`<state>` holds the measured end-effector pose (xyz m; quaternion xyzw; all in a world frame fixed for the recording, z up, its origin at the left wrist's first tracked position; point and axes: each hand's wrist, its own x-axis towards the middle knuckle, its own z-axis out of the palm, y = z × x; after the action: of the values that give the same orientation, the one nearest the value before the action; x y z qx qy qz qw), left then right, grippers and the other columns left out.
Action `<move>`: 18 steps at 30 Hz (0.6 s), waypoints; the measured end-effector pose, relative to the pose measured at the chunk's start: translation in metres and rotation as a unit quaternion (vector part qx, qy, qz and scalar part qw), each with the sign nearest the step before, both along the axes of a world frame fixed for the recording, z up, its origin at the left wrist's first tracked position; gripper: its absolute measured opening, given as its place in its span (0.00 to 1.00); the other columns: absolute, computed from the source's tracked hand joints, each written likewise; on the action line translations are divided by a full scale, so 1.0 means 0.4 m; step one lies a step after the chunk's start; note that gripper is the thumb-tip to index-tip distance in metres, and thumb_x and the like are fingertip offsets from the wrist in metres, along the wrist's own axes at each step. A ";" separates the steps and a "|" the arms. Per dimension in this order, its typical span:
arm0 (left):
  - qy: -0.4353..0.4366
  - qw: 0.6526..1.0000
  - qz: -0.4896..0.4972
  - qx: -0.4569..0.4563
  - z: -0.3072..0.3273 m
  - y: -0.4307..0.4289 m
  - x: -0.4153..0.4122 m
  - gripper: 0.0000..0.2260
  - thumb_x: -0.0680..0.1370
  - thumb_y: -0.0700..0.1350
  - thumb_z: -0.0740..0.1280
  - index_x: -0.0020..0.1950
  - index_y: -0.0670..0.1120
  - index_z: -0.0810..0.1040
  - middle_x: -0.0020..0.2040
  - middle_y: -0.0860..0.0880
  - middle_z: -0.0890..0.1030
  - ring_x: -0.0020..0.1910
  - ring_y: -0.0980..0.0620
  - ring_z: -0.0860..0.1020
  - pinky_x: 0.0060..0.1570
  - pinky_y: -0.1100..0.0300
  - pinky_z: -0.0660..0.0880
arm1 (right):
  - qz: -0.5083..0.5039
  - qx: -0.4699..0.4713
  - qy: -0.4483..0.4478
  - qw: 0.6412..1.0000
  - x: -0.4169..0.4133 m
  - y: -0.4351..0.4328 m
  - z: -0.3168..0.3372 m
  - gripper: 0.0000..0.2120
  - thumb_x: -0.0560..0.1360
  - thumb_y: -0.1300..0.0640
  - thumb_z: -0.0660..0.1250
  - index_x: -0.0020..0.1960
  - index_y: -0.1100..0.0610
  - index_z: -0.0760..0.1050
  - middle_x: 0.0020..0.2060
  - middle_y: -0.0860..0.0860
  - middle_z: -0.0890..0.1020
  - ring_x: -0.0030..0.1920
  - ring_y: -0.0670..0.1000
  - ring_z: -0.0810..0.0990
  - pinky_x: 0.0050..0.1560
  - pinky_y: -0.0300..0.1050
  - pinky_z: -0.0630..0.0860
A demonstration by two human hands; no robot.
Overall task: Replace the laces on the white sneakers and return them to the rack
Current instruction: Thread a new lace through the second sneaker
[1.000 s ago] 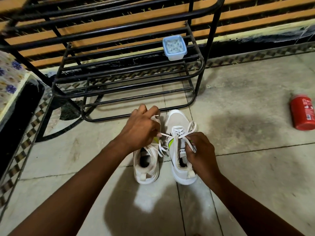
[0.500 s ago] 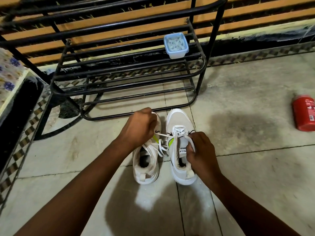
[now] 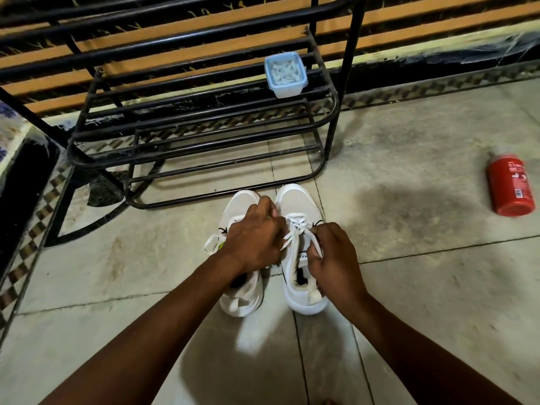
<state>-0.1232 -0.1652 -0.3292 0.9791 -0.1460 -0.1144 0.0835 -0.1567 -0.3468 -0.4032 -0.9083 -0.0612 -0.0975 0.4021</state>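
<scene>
Laced sneaker and second sneaker, both white, stand side by side on the tiled floor; toes point at the black metal rack, just short of its lowest bar; neither is on the rack. My right hand sits over the laced sneaker, thumb and fingers pinching a strand of the white lace by the tongue; my left hand is curled over the second sneaker, fingers closed, another strand of the same lace running into its grip. Tongue tab on the laced sneaker carries black print; too small for me to read. Yellow-green flash on the second sneaker's side, beside my left wrist. Pale blue tub sits on an upper rack shelf, white pieces inside; I cannot tell what they are. Red bottle lies on the floor well off to the right; white lettering begins with "C", the rest unreadable.
</scene>
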 end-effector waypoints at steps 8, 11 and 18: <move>-0.011 0.970 0.115 -0.213 0.061 0.024 0.030 0.05 0.77 0.57 0.68 0.45 0.58 0.80 0.40 0.62 0.84 0.47 0.59 0.82 0.58 0.44 0.78 | 0.026 0.009 0.015 1.000 0.005 -0.010 0.028 0.10 0.73 0.63 0.70 0.53 0.57 0.77 0.48 0.50 0.77 0.48 0.55 0.78 0.49 0.45 0.74; -0.058 0.957 0.120 -0.257 0.134 0.041 0.038 0.04 0.74 0.59 0.72 0.44 0.60 0.82 0.41 0.64 0.83 0.46 0.63 0.82 0.60 0.41 0.76 | -0.013 0.093 0.059 0.994 0.005 -0.011 0.073 0.20 0.71 0.60 0.73 0.60 0.49 0.74 0.49 0.43 0.81 0.52 0.49 0.81 0.52 0.44 0.78; -0.110 0.894 0.087 -0.426 0.301 0.029 0.022 0.03 0.78 0.40 0.75 0.46 0.42 0.85 0.39 0.48 0.84 0.39 0.50 0.83 0.42 0.59 0.80 | 0.112 0.270 0.077 0.953 0.076 0.030 0.270 0.27 0.75 0.65 0.71 0.69 0.49 0.68 0.53 0.48 0.86 0.58 0.46 0.82 0.60 0.49 0.77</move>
<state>-0.1145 -0.1536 -0.2088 0.8650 -0.1031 0.0746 0.4854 -0.1265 -0.3349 -0.2953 -0.7578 -0.1026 0.0051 0.6443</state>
